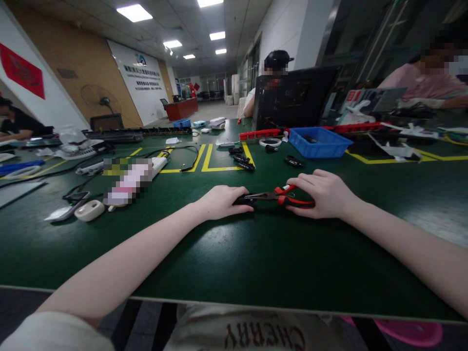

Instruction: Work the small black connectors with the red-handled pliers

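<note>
My right hand grips the red and black handles of needle-nose pliers. The pliers' long jaws point left and reach a small black part between the fingers of my left hand. My left thumb and fingers are closed around that part, and most of it is hidden. Whether the jaws clamp it or only touch it, I cannot tell. Beyond my hands, several similar black parts lie by a yellow-taped rectangle, and one more black piece rests farther right.
A blue bin and a white tape roll stand on the green table. Leftward lie a pink phone-like item, a white rounded case and cables. A monitor stands behind; people sit across and at both sides.
</note>
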Demonstrator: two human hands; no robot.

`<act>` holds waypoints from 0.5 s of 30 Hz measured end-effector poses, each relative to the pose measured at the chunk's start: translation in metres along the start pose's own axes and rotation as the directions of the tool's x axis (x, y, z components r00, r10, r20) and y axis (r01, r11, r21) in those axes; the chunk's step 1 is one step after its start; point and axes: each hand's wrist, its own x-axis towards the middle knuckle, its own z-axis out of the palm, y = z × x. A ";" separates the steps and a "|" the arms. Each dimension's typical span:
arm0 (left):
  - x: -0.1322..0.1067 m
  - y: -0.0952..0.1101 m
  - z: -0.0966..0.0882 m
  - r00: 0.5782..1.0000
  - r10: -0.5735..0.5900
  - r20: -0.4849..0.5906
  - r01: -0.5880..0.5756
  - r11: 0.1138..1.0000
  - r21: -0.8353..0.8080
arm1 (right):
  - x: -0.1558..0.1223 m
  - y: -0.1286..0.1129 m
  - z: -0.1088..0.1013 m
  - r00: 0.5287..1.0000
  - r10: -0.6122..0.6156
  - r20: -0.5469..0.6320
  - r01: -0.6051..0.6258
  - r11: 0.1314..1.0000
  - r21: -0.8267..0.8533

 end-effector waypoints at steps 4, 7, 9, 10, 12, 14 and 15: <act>0.000 0.000 0.001 1.000 0.013 -0.006 -0.013 1.000 -0.012 | 0.000 0.001 0.000 1.000 -0.003 0.022 0.002 1.000 0.015; 0.000 0.000 0.001 1.000 0.007 -0.014 -0.007 1.000 0.003 | -0.001 0.001 0.002 0.999 0.011 0.031 -0.013 0.999 0.038; 0.000 0.000 0.001 1.000 0.004 -0.019 -0.003 1.000 0.005 | -0.001 0.001 0.003 0.999 0.024 0.030 -0.025 0.998 0.054; 0.000 0.000 0.001 1.000 0.004 -0.018 -0.004 1.000 0.003 | -0.001 0.001 0.003 0.999 0.028 0.030 -0.030 0.998 0.061; 0.000 0.001 0.001 1.000 0.008 -0.011 -0.008 1.000 0.004 | -0.002 0.002 0.004 0.999 0.030 0.036 -0.033 0.997 0.068; 0.000 0.001 0.001 1.000 0.013 -0.004 -0.013 1.000 0.016 | -0.002 0.003 0.003 0.999 0.027 0.039 -0.030 0.997 0.067; 0.000 0.002 0.000 1.000 0.015 0.001 -0.015 1.000 0.023 | -0.002 0.003 0.003 0.999 0.022 0.039 -0.025 0.998 0.065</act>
